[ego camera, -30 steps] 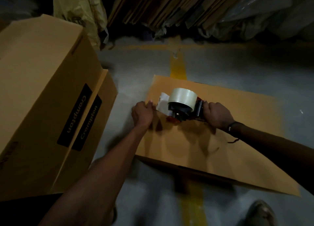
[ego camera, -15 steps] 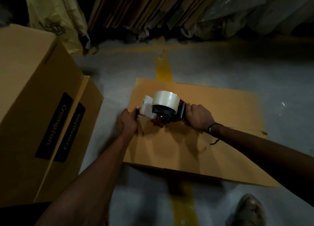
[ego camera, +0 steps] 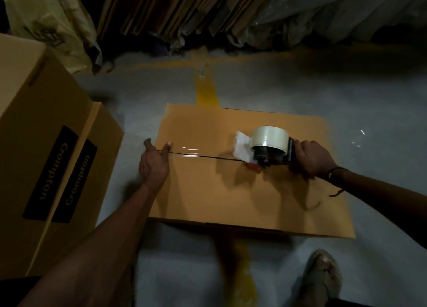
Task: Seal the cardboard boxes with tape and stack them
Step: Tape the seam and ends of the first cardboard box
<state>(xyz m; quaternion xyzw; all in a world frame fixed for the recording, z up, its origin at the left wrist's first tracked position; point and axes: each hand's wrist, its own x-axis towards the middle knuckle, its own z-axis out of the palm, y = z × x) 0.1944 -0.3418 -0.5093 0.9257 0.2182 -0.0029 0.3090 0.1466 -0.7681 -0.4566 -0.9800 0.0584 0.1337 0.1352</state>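
Observation:
A brown cardboard box point(ego camera: 231, 196) lies on the floor in front of me, its flaps closed along a centre seam. My right hand point(ego camera: 310, 159) grips the handle of a tape dispenser point(ego camera: 268, 146) with a clear tape roll, standing on the seam right of the middle. A shiny strip of clear tape point(ego camera: 189, 151) runs along the seam from the left edge to the dispenser. My left hand point(ego camera: 153, 164) presses the tape's start at the box's left edge, thumb on top and fingers over the side.
Two stacked cardboard boxes point(ego camera: 46, 145) with black "Crompton" labels stand at the left. Flattened cardboard sheets point(ego camera: 173, 6) and plastic bags lean along the back. A yellow floor line point(ego camera: 205, 92) runs under the box. My foot point(ego camera: 322, 276) is at the lower right.
My right hand has pulled the dispenser rightward along the seam, laying tape behind it. My left hand stays at the left edge holding the tape end down.

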